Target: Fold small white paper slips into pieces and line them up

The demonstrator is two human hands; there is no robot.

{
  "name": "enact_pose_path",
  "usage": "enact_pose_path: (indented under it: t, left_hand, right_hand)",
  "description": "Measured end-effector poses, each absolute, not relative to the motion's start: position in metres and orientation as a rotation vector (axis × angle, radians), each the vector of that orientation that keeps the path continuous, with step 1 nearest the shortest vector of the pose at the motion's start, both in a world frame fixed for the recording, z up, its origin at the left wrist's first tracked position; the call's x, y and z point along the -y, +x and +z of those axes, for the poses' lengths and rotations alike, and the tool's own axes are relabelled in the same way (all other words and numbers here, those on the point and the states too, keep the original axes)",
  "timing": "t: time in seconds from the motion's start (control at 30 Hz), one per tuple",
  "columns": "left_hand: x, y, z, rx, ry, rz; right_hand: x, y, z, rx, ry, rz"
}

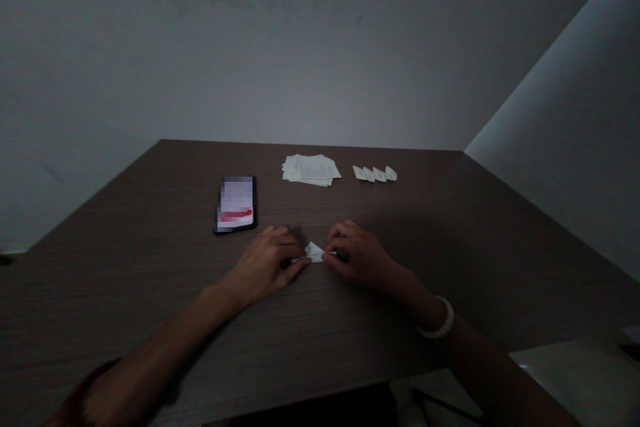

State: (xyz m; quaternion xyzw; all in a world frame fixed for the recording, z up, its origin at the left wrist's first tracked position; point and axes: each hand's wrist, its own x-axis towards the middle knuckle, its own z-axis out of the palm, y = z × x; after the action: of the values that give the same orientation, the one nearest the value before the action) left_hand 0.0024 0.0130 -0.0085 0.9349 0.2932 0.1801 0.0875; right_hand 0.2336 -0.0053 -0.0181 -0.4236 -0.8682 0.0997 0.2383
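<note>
A small white piece of folded paper [315, 254] lies low over the table in front of me, its top coming to a point. My left hand [277, 256] pinches its left end between thumb and fingers. At the right end, my right hand [354, 252] grips it the same way, with the fingers curled. Both ends of the paper are partly hidden by my fingertips. A pale bracelet circles my right wrist.
On the brown table [300, 334], a phone [236, 204] with a lit screen lies left of my hands. Beyond them is a stack of printed paper sheets [311, 169]. Several small folded papers [375, 174] sit in a row to its right. A wall [310, 67] stands behind the table.
</note>
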Motion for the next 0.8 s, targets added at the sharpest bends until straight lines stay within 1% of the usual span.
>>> enact_pose_path:
  t: [0.37,0.8]
  left_hand:
    - [-0.0158,0.0081,-0.0132,-1.008,2.730,0.523]
    - [-0.0172,0.0118,-0.0121,-1.055,2.718,0.519]
  right_hand:
    - [0.0040,0.2294,-0.0225,2.337,-1.238,0.248]
    - [0.0040,0.2268,-0.0222,2.294,-1.308,0.255]
